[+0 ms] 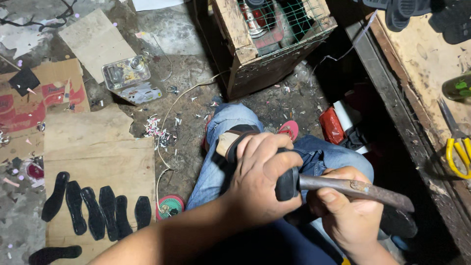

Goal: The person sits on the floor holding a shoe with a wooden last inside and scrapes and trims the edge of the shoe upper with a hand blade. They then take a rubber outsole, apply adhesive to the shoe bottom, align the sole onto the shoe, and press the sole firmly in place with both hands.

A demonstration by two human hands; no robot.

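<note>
Head view looks down onto a cramped spot on the floor [186, 83], littered with scraps. A wooden crate [265, 54] with green mesh stands on the far side just beyond the knees, and the dark edge of a wooden table [422, 59] runs down the right side, so free room lies mostly to the left, over the cardboard sheets [98, 157]. On the near-left sheet a row of black sole pieces [95, 208] lies side by side, with one more near the bottom edge. A small clear box [128, 73] sits on the far left floor. Yellow-handled pliers [458, 152] rest on the table at the right edge.

The left hand [260, 179] comes in from the near left, forearm angled across the lap, fingers curled and clamped over a sandal [233, 142] with a tan sole and dark strap, pressing it against the jeans [225, 122]. The right hand [348, 211] sits lower right, closed around a wooden-handled tool [353, 189] whose dark head meets the left hand's fingers; thumb lies along the shaft. The handle points right, towards the table edge, worn and stained. The sandal is largely hidden under the left hand, with only its far-left end showing, over the left knee.
</note>
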